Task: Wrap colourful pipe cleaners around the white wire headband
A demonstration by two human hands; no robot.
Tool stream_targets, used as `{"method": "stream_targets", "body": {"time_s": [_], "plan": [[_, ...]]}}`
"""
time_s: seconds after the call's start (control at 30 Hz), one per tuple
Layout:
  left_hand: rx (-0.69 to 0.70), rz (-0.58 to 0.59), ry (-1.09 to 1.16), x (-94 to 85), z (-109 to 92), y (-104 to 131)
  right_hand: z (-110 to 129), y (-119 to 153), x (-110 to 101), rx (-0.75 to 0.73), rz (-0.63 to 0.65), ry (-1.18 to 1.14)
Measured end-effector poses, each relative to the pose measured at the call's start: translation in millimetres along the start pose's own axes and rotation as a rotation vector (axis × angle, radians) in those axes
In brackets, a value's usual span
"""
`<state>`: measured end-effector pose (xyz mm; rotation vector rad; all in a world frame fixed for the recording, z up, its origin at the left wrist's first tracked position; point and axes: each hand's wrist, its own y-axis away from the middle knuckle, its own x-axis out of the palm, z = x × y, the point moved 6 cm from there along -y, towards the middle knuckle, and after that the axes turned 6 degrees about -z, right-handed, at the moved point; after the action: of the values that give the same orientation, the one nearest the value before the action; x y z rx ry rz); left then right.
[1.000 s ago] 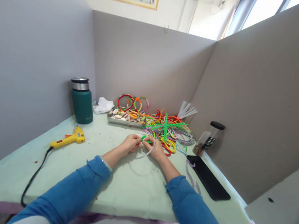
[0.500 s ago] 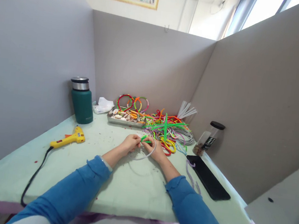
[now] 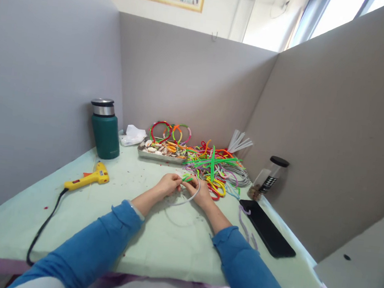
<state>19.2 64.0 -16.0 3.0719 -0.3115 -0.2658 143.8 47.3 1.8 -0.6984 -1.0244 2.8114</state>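
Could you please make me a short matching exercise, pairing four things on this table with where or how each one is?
Things:
1. shells
2. green strip
3. flask
4. glue gun

Places and states:
a. lying on its side, yellow, with a black cord
b. in a shallow metal tray
c. standing upright, dark teal
d. between the fingertips of the left hand and the right hand

Right pairs: 1-b, 2-d, 3-c, 4-a.

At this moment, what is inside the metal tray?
The metal tray holds what look like shells, some pale, some orange. Anything beneath this top layer is covered and cannot be seen.
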Motion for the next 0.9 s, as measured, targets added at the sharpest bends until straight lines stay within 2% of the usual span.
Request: {"method": "stream_targets", "body": {"time_s": [0.23, 0.53, 0.9], "plan": [[0.019, 0.040, -0.004, 1.8, -1.3, 1.3, -0.5, -0.7, -2.7, -0.014, -0.016, 0.096], [-0.052, 0.043, 0.014, 2.2, -4.3, 5.9, 2.6, 0.0, 0.8, -0.033, 0.050, -0.001], [-0.050, 0.062, 0.048, 0.8, -3.4, 3.7, -2.7, -0.8, 1.5, -0.006, 0.053, 0.046]]}}
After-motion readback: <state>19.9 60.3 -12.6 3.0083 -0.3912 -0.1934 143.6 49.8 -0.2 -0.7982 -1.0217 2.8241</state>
